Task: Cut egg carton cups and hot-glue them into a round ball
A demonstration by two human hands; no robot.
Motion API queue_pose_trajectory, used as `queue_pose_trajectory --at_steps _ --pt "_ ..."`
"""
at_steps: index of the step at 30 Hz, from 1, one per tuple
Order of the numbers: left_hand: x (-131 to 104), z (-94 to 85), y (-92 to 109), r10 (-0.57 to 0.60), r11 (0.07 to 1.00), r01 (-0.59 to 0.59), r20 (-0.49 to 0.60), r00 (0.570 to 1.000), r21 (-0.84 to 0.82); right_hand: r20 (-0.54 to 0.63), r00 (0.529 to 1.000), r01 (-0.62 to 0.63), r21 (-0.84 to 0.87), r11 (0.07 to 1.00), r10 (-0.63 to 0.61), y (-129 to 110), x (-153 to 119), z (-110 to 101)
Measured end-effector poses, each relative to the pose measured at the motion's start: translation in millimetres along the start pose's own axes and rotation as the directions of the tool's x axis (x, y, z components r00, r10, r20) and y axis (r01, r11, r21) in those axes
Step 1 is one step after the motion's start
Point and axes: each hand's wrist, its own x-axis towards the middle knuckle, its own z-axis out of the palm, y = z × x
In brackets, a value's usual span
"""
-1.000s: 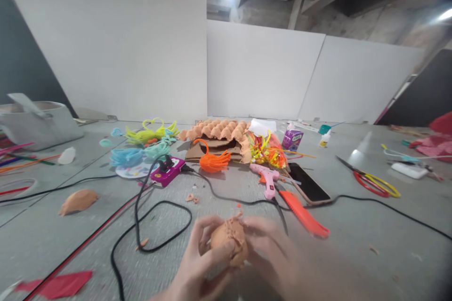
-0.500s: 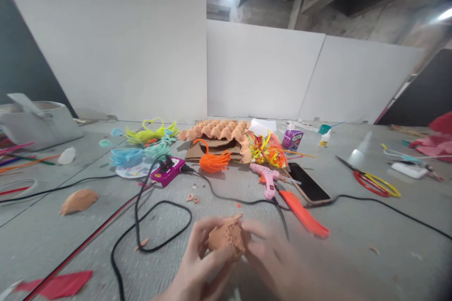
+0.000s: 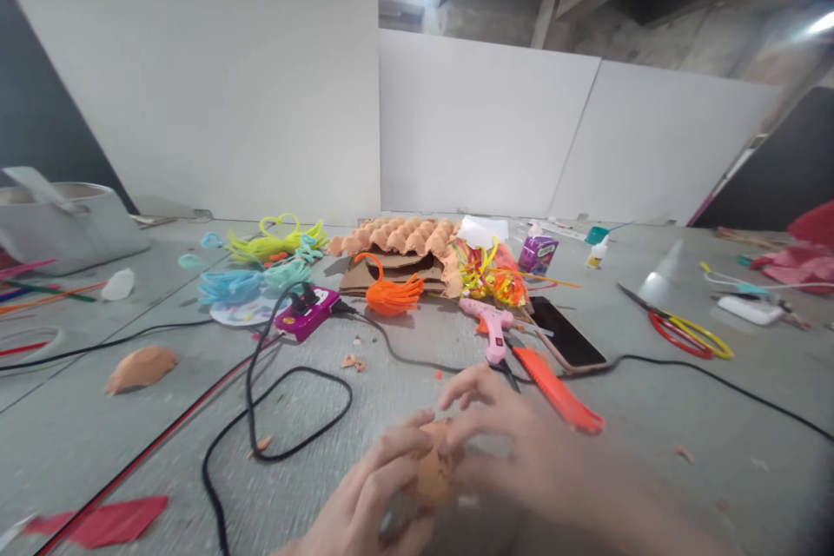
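Note:
A torn orange-brown egg-carton piece [image 3: 433, 465] is between my two hands, low in the middle of the view. My left hand [image 3: 374, 491] is closed round its left side, the fingers lying over its top edge. On the other side, my right hand [image 3: 512, 443] curls its fingers and pinches the right edge; blur hides the exact contact. Beyond the hands lie small torn carton scraps [image 3: 353, 362]. A similar curved carton piece [image 3: 142, 367] rests on the left. At the back, the egg tray [image 3: 404, 236] sits on brown cardboard.
A pink glue gun [image 3: 492, 330], an orange cutter knife [image 3: 560, 391], a phone [image 3: 568, 337] and scissors [image 3: 684, 332] lie right. Black cable [image 3: 251, 400] loops left from a purple power strip [image 3: 311, 313]. An orange pipe-cleaner bundle [image 3: 393, 291] stands centre; a white bucket [image 3: 71, 226] stands far left.
My right hand has risen and its fingers have lifted higher over the carton piece. The left hand's fingers have shifted over its top, and the piece has turned and sits slightly lower.

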Motion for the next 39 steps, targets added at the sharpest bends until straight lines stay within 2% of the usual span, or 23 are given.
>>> queue_pose_trajectory --at_steps 3,6,12,19,25,29,32,35,39 --pt "0 1.7 -2 0.063 0.998 -0.063 0.007 0.998 0.005 0.032 0.999 -0.001 0.07 0.998 -0.001 0 2 -1" --pt "-1 2.8 -4 0.106 0.994 -0.106 -0.003 0.994 -0.014 0.008 0.999 0.042 0.156 0.987 -0.044 3 2 1" --pt "-7 4.1 -8 0.051 0.989 -0.045 0.036 0.998 -0.141 0.009 1.0 -0.004 0.338 0.941 0.0 11 2 6" --pt "-5 5.5 -7 -0.035 0.974 0.039 0.023 0.999 -0.223 0.054 0.994 -0.11 0.421 0.9 0.096 14 6 7" --pt "1 6.5 -4 -0.127 0.962 0.125 0.007 0.992 -0.241 0.175 0.96 -0.278 0.532 0.8 0.217 25 7 10" --pt "-1 7.8 -4 -0.135 0.974 0.139 0.033 0.99 -0.177 0.218 0.949 -0.315 0.593 0.741 0.229 29 6 14" --pt "-1 6.9 -4 -0.141 0.982 0.152 0.1 0.985 -0.112 0.242 0.932 -0.363 0.619 0.696 0.271 25 6 14" --pt "2 5.1 -2 -0.125 0.986 0.14 0.149 0.981 -0.095 0.246 0.916 -0.4 0.567 0.72 0.316 15 7 11" --pt "6 4.2 1 -0.128 0.985 0.141 0.124 0.984 -0.099 0.221 0.894 -0.446 0.506 0.738 0.389 3 7 8"
